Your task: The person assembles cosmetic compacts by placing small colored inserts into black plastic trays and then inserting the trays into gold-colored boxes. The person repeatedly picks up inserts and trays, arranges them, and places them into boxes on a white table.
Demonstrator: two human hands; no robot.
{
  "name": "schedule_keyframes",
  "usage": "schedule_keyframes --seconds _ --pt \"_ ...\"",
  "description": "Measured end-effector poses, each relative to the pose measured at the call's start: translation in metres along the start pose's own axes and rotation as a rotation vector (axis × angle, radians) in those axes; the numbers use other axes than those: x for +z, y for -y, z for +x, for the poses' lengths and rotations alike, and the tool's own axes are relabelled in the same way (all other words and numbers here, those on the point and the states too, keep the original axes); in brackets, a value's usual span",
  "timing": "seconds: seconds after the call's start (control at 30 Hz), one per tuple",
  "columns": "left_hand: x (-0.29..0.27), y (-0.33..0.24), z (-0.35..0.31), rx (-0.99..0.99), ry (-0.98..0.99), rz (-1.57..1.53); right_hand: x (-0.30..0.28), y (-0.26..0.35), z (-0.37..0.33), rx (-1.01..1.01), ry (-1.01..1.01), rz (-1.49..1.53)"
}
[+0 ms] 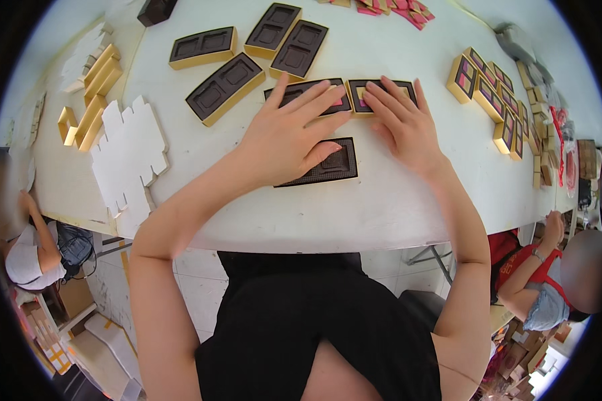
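Note:
Two shallow gold-edged boxes with dark inserts lie end to end before me. My left hand (pixel 284 137) is spread with its fingers across the left box (pixel 342 101). My right hand (pixel 408 130) rests its outstretched fingers on the right box (pixel 356 100). Bits of pink show inside both boxes, though the fingers cover much of them. Under my left thumb and palm, nearer to me, lies a loose dark tray (pixel 341 167), partly hidden. Neither hand grips anything.
Beyond my left hand lie several gold boxes with dark trays (pixel 224 87). Filled small boxes (pixel 491 97) cluster at the right. White card blanks (pixel 128 144) and gold frames (pixel 90 110) are at the left, pink-red pieces (pixel 408 10) at the far edge. People sit at both sides.

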State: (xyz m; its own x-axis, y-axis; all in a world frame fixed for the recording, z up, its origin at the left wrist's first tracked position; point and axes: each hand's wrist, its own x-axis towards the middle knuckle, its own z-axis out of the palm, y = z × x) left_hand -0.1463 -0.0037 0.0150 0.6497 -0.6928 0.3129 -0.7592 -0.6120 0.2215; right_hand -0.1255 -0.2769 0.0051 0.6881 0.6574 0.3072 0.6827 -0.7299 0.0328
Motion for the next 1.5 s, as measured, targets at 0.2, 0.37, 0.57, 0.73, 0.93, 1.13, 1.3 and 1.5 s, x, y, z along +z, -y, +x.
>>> schedule_keyframes --seconds 0.2,0.37,0.57,0.73,0.93,1.13,1.3,1.5 --pt "-0.022 -0.018 -0.034 -0.103 0.108 -0.075 0.004 -0.002 0.003 0.019 0.0 -0.004" --pt "-0.004 -0.011 -0.042 -0.108 -0.006 -0.046 0.01 -0.097 -0.014 0.282 -0.19 -0.241" --pt "0.011 -0.002 -0.029 -0.067 -0.171 -0.109 0.012 -0.114 0.116 0.217 -0.411 -0.015" --pt "0.013 0.003 -0.035 -0.013 -0.288 -0.037 0.096 -0.15 0.272 0.146 -0.247 0.056" --pt "0.011 0.007 -0.043 -0.034 -0.28 -0.032 0.126 -0.136 0.308 0.103 -0.203 -0.077" --pt "0.015 0.006 -0.042 -0.045 -0.307 -0.059 0.056 -0.112 0.256 0.441 -0.01 1.32" --pt "0.01 0.003 -0.037 -0.042 -0.271 -0.052 -0.027 -0.045 0.205 -0.001 0.358 1.108" --pt "0.015 0.0 -0.038 -0.009 -0.322 0.056 -0.012 0.044 0.15 0.198 0.3 0.789"
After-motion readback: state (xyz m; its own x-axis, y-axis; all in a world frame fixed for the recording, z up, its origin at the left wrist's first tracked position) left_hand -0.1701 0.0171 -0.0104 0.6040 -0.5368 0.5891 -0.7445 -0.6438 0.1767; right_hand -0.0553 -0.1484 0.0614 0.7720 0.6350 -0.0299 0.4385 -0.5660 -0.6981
